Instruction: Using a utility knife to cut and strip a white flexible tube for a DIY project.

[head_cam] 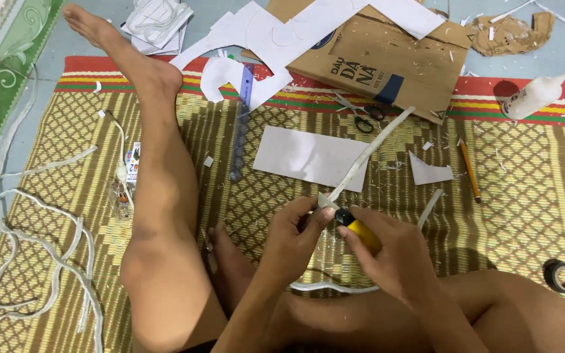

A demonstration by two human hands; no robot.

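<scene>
A woven mat [511,196] in yellow and brown is covering the floor, and a person is sitting on it with one leg [155,176] stretching out to the far edge. A flattened cardboard box [387,62] is lying at the top, white paper cut-outs [256,46] overlapping it. A white card rectangle [308,157] is resting mid-mat, with scissors [361,117], a blue ruler [242,124], a pencil [469,168] and a glue bottle [534,97] lying around it, and loose white strips [27,261] piling up at the left.

The left hand [289,238] is pinching the near end of a long white strip [371,153], fingers closed tight on it; the strip is running up and away toward the scissors. The right hand [397,255] is wrapping fully round a yellow-handled cutter [359,230], its black tip touching the strip just beside the left thumb.

Judgement: the cut is calling for a taut strip, a shallow blade angle, and the thumb kept clear of the edge. Both wrists are hovering low over the crossed shins.
</scene>
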